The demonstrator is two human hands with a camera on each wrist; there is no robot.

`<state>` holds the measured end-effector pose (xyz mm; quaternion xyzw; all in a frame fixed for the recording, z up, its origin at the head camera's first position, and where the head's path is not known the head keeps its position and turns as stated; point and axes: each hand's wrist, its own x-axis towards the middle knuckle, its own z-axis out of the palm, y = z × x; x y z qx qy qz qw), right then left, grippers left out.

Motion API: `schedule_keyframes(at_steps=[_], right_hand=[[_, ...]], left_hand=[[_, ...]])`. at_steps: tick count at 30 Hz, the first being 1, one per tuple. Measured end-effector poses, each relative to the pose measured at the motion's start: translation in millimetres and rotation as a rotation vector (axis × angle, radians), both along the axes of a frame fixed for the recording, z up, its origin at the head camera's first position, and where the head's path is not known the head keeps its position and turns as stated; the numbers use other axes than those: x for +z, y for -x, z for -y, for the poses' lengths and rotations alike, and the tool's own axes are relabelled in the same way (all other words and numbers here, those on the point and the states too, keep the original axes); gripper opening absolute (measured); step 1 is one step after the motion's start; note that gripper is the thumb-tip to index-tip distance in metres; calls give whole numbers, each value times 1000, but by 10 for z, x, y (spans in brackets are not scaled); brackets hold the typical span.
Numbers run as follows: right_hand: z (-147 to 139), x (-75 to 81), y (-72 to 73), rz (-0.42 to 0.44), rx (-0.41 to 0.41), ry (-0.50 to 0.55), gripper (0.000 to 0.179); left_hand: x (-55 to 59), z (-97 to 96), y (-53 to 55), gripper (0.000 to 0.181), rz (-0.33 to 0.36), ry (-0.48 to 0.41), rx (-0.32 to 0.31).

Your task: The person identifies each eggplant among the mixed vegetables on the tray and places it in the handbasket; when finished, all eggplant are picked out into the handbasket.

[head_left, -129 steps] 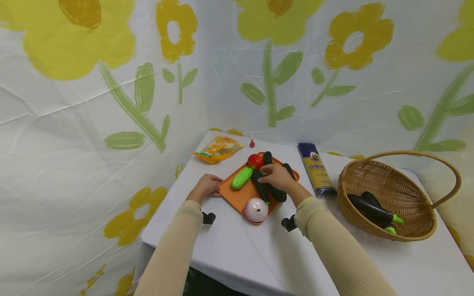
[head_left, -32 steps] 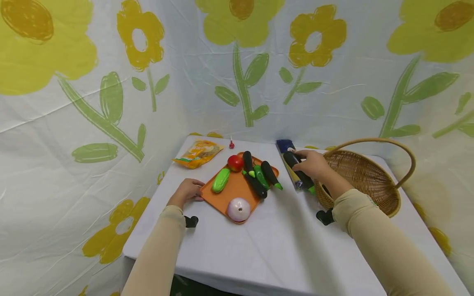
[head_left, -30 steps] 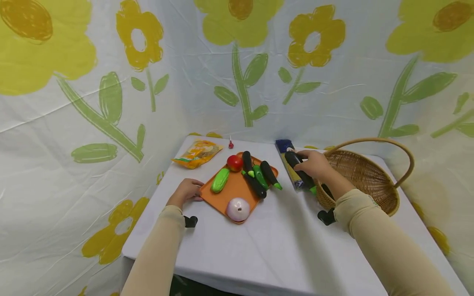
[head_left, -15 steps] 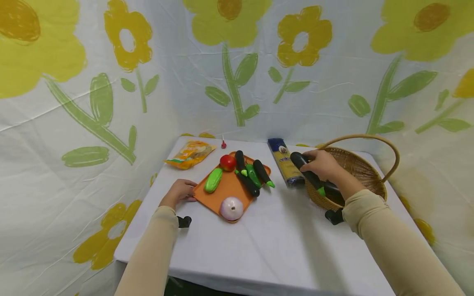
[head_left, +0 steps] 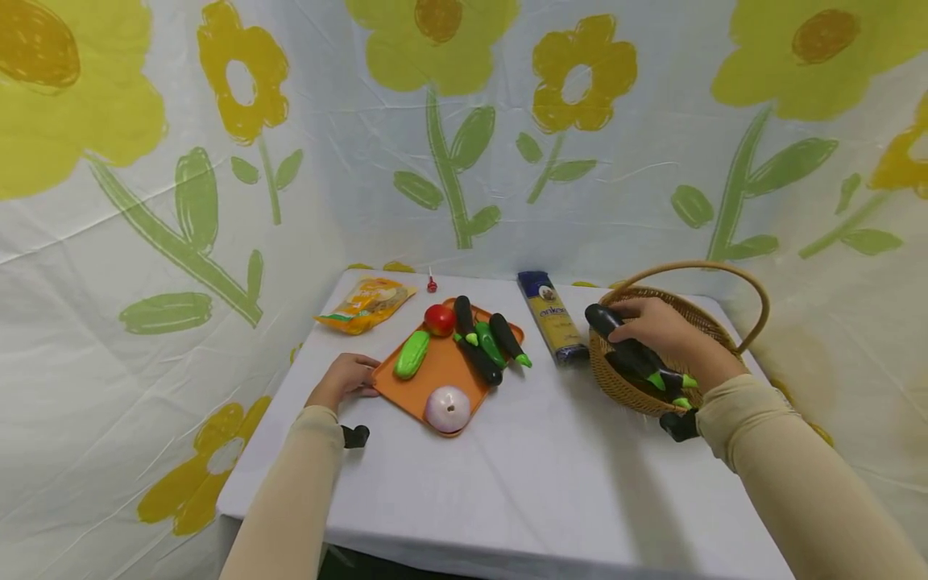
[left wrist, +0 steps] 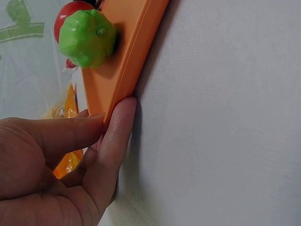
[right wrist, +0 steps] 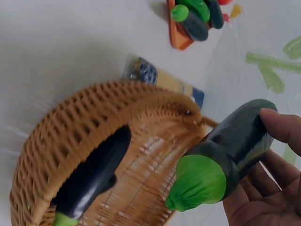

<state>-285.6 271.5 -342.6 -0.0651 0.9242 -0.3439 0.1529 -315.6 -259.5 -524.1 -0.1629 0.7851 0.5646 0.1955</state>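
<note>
My right hand [head_left: 656,330] grips a dark eggplant [right wrist: 240,136] with a green cap and holds it over the wicker basket [head_left: 616,387]. Inside the basket lie other eggplants [right wrist: 89,174], partly hidden by its wall in the right wrist view. At the left corner of an orange tray [head_left: 399,395], my left hand [head_left: 348,379] pinches the rim between thumb and fingers. On the tray are a red tomato [head_left: 439,320], a ribbed light-green vegetable [head_left: 412,354], a purple-white onion [head_left: 448,408], a green pepper-like vegetable [head_left: 489,345] and several dark eggplants [head_left: 478,361].
Between tray and basket lies a blue-and-yellow pasta pack [head_left: 554,322]. An orange snack bag [head_left: 370,304] and a red lollipop [head_left: 432,285] sit toward the back left. The basket's tall handle [head_left: 757,310] arches over its far right side. Flowered cloth walls stand behind the table.
One dark eggplant has left the tray. My right hand has carried it rightward past the pasta pack to above the basket. My left hand stays at the tray's corner while the head view turns right.
</note>
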Motion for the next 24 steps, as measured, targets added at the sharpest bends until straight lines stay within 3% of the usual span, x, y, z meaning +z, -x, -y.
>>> schedule_keyframes(at_steps=[13,20,24], right_hand=[[-359,125,23,-116,46,-222,71],[-468,161,77,-126,43,-257,69],[-508,99,118,-117,47,-255,67]], left_hand=[[51,4,-57,50,3,-14,8],[32,16,-38,50,0,-18,5],[9,1,-61,50,5,-20,9]])
